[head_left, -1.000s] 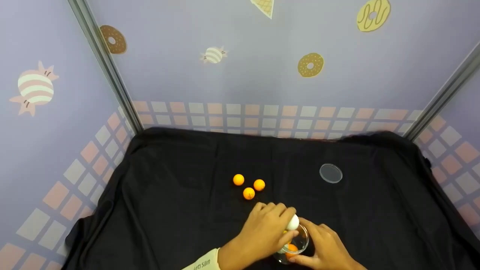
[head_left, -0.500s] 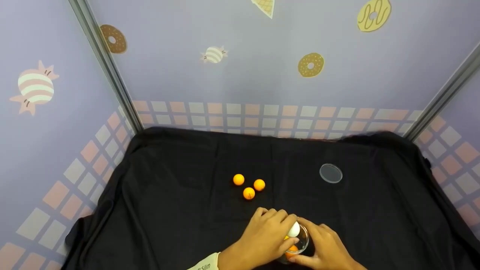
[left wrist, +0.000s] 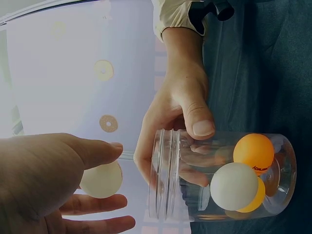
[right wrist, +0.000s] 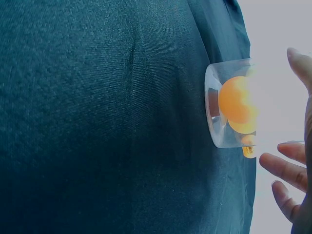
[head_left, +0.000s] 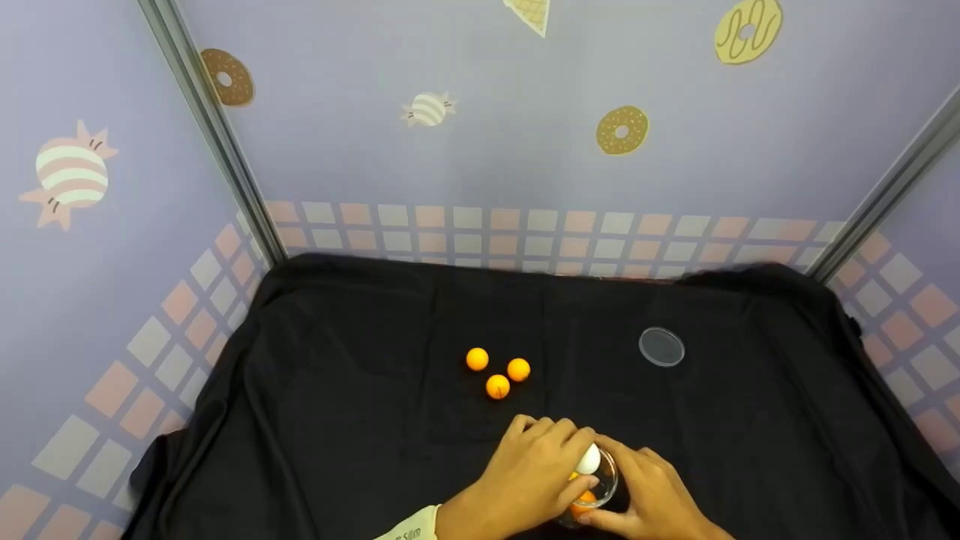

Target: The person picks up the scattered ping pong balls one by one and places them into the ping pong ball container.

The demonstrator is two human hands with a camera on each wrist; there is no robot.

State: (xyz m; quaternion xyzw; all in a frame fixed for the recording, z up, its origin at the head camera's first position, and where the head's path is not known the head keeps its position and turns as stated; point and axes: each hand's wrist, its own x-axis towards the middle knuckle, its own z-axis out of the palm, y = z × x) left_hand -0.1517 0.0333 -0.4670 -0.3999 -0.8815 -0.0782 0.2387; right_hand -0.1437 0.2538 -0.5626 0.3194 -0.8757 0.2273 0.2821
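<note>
My left hand (head_left: pixel 532 469) pinches a white ping-pong ball (left wrist: pixel 101 180) between thumb and fingers, right by the mouth of a clear plastic jar (left wrist: pixel 165 195). My right hand (head_left: pixel 651 491) grips that jar around its upper side, thumb near the front. Inside, at the jar's bottom, lie another white ball (left wrist: pixel 234 186) and orange balls (left wrist: pixel 253 152), one partly hidden behind the white one. In the right wrist view the jar's base (right wrist: pixel 210 105) stands on the cloth, while glare washes out its upper part. From the head view, the left hand covers part of the jar.
Three orange ping-pong balls (head_left: pixel 498 387) lie grouped on the black cloth (head_left: pixel 337 390) beyond the left hand. A clear round lid (head_left: pixel 662 346) lies flat further right. Printed panels (head_left: pixel 480 150) wall in the table's back and sides.
Over the first half second my left hand shifted slightly right and down, bringing the white ball a little further over the jar's mouth. Since then both hands have stayed nearly still.
</note>
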